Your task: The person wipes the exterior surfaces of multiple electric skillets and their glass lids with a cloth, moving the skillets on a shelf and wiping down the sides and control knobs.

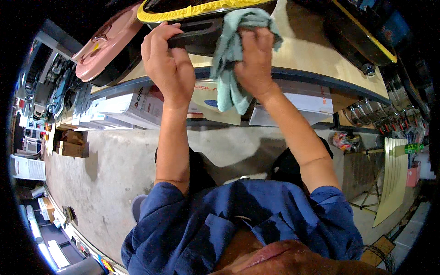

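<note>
Fingers of the left hand point(167, 59) grip a black pan handle point(195, 39); the right hand point(254, 57) clutches a crumpled pale-green cloth point(229, 68).

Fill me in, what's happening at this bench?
A person is standing at a wooden table. The left hand grips the dark handle of a black pan with a yellow rim. The right hand presses a pale green cloth against the same handle, with the cloth's tail hanging over the table edge. A pink lid lies to the left.
</note>
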Action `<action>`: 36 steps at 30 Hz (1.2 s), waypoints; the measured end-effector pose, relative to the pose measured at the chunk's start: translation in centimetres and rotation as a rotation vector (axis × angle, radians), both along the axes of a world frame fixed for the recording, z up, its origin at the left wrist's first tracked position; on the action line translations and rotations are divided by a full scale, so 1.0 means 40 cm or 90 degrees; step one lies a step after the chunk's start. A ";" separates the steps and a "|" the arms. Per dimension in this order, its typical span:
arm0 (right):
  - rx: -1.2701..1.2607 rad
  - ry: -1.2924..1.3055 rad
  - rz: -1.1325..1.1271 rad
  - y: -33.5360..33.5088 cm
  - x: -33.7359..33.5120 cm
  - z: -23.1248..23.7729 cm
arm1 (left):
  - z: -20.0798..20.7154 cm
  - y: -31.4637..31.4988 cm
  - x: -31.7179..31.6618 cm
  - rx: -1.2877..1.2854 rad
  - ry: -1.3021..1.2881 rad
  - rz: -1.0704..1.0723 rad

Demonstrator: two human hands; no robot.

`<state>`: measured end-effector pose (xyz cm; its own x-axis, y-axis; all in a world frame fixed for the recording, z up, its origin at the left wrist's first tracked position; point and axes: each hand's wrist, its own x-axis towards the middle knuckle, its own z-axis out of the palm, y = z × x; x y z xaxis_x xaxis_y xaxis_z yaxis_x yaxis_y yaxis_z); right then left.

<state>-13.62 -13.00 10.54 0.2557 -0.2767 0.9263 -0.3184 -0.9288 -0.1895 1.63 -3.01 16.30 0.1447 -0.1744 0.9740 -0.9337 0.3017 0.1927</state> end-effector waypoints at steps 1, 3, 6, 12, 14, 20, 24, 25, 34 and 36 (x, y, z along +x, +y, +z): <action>0.011 -0.044 -0.011 -0.007 -0.005 0.008 | -0.003 -0.002 0.000 -0.006 -0.007 0.007; 0.012 -0.119 -0.026 -0.013 -0.003 0.007 | -0.009 -0.012 0.001 -0.016 -0.021 0.020; 0.033 -0.067 0.011 0.037 0.001 0.024 | -0.007 -0.004 0.002 -0.012 0.005 0.013; 0.030 0.001 -0.008 0.024 -0.023 0.043 | -0.006 -0.002 0.001 -0.015 0.007 -0.012; 0.024 0.006 -0.016 0.008 -0.028 0.034 | -0.003 -0.006 0.000 -0.020 0.008 -0.019; 0.108 0.149 0.049 0.018 -0.025 -0.012 | -0.004 0.002 0.020 -0.018 0.003 -0.056; 0.103 -0.053 0.087 0.017 -0.028 -0.020 | 0.018 0.042 0.053 0.056 -0.008 -0.114; 0.079 -0.117 0.067 0.038 -0.018 0.000 | 0.023 0.056 0.055 0.083 -0.005 -0.132; 0.046 0.201 -0.089 0.079 0.003 -0.089 | 0.060 0.093 0.069 0.213 0.141 -0.270; 0.003 0.201 -0.096 0.088 0.020 -0.075 | 0.062 0.090 0.051 0.166 0.061 -0.195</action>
<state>-12.80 -9.47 7.54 0.4852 -0.3372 0.8068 -0.4958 -0.8661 -0.0639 3.68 0.57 18.76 0.1362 -0.4634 0.8756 -0.7823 0.4920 0.3821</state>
